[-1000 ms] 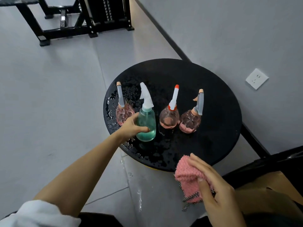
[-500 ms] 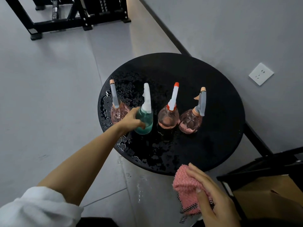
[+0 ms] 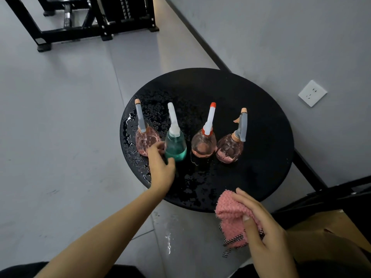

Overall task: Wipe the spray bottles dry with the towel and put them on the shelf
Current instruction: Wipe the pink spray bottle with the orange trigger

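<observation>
Four wet spray bottles stand in a row on a round black table (image 3: 241, 93). From the left they are a pink bottle (image 3: 145, 143), a green bottle (image 3: 177, 146), a pink bottle with a red-tipped nozzle (image 3: 203, 146) and another pink bottle (image 3: 228, 151). My left hand (image 3: 160, 167) grips the green bottle low on its left side, thumb in front and fingers behind. My right hand (image 3: 265, 231) holds a bunched pink towel (image 3: 233, 214) over the table's near edge.
Water drops cover the left and near parts of the tabletop, and a wet streak (image 3: 168, 241) lies on the floor. A wall socket (image 3: 312, 93) is at right. A black metal frame (image 3: 90, 31) stands far left; a black frame (image 3: 331, 195) and a brown board (image 3: 331, 223) are near right.
The green bottle has turned so its nozzle points away from me, and my left hand has slid lower on it. My right hand still holds the towel in the same place.
</observation>
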### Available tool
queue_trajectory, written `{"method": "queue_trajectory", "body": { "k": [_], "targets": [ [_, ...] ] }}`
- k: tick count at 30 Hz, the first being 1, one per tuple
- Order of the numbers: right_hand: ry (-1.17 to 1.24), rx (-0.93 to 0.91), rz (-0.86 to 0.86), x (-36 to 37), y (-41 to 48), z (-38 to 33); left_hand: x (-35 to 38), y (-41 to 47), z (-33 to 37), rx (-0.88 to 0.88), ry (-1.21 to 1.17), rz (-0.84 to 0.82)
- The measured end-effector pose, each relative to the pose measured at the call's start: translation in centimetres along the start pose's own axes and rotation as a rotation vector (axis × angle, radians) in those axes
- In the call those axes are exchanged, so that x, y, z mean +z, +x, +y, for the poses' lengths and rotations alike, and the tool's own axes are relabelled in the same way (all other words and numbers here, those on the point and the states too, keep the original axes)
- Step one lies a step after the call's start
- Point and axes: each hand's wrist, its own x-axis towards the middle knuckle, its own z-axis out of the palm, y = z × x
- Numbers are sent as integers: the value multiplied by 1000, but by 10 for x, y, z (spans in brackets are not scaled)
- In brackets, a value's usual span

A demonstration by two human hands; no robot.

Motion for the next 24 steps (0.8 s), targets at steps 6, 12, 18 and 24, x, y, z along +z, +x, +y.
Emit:
{"method": "queue_trajectory", "body": {
  "k": [6, 12, 18, 24],
  "targets": [
    [18, 27, 14, -5, -6, 2, 15, -20, 28, 268, 46, -172],
    [17, 47, 37, -10, -20, 6, 49, 12, 44, 256, 174, -396],
    [23, 129, 57, -22, -26, 19, 71, 47, 59, 123, 47, -566],
    [35, 155, 83, -15, -21, 29, 75, 52, 45, 157, 126, -627]
  ]
}}
